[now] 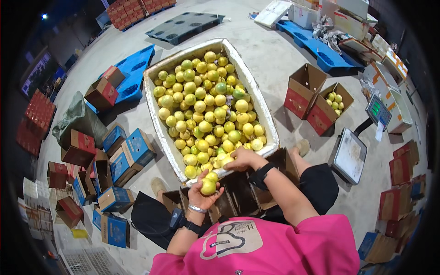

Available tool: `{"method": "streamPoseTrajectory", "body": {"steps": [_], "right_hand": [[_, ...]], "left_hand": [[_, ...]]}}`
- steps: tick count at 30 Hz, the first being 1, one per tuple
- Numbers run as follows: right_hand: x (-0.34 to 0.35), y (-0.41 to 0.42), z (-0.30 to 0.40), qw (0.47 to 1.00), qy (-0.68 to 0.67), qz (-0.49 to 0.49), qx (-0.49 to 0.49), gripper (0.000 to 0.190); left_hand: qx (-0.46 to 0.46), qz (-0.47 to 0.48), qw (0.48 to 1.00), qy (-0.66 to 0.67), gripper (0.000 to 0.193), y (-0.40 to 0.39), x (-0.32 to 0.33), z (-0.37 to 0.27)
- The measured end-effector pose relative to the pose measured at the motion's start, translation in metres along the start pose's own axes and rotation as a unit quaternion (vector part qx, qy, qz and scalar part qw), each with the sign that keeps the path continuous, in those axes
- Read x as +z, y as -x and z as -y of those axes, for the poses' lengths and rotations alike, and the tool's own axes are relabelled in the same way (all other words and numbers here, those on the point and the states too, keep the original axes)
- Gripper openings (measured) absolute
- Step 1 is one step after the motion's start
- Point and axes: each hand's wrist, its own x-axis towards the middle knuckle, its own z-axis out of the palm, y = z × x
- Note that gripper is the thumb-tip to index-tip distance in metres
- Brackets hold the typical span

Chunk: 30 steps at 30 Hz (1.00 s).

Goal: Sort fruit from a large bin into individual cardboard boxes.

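Observation:
A white foam box before me is filled with round yellow and green passion fruits. My left hand, palm up at the box's near edge, holds a yellow passion fruit and a second one just behind it. My right hand reaches over the near rim, its thumb and fingers around another yellow passion fruit; the fingertips are partly hidden. Between my legs stand several open cardboard cartons, their insides dark and partly covered by my arms.
To the right are an open red carton, another carton with fruits inside, and a digital scale. Blue cartons and a green sack crowd the left. Blue pallets lie farther off, with foam boxes at right.

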Motion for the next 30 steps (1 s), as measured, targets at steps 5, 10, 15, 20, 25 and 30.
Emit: {"method": "streamPoseTrajectory", "body": {"steps": [5,10,15,20,25,30], "right_hand": [[0.026,-0.013,0.023,0.959,0.275,-0.063,-0.011,0.064],[0.006,0.006,-0.009,0.993,-0.098,-0.064,0.008,0.057],[-0.002,0.124,-0.1,0.68,-0.716,-0.05,-0.147,0.055],[0.01,0.182,-0.153,0.732,-0.662,-0.141,-0.075,0.055],[0.028,0.164,-0.194,0.731,-0.622,-0.162,0.229,0.038],[0.042,0.152,-0.205,0.829,-0.374,-0.261,0.324,0.049]], "left_hand": [[-0.042,-0.067,0.997,0.021,0.05,-0.003,-0.012,0.017],[-0.093,-0.055,0.994,-0.012,0.051,0.002,-0.008,0.025],[-0.207,0.052,0.976,-0.051,0.058,-0.016,0.02,0.041],[-0.318,0.093,0.94,-0.076,0.051,-0.097,0.06,0.117],[-0.424,-0.042,0.861,-0.278,0.048,-0.171,0.06,0.187],[-0.367,-0.051,0.752,-0.545,0.064,-0.189,0.06,0.198]]}}
